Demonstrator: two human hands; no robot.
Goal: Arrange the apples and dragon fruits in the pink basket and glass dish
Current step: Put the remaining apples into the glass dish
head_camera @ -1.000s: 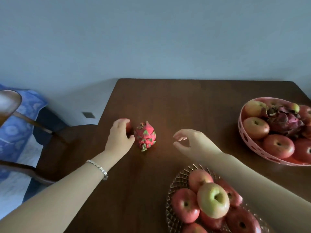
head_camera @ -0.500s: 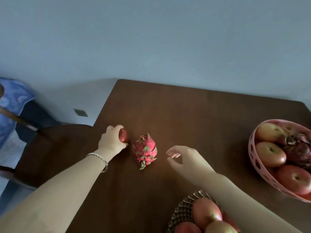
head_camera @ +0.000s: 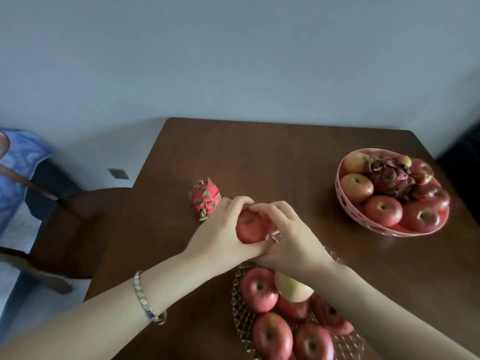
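A red apple [head_camera: 250, 227] is held above the table between my left hand [head_camera: 220, 232] and my right hand [head_camera: 291, 235], both curled around it. A small pink dragon fruit [head_camera: 205, 197] lies on the table just left of my left hand. The glass dish [head_camera: 240, 318] at the front holds several apples, partly hidden by my right forearm. The pink basket [head_camera: 345, 203] at the right carries several apples and a dark dragon fruit [head_camera: 391, 178].
The brown wooden table [head_camera: 272, 157] ends at the wall behind and at its left edge. A dark wooden chair [head_camera: 78, 224] stands left of the table, with blue patterned cloth [head_camera: 18, 162] beyond it.
My left hand lifted the red apple from beside the dragon fruit and carried it right. My right hand closed in and now grips it too. The camera view shifted.
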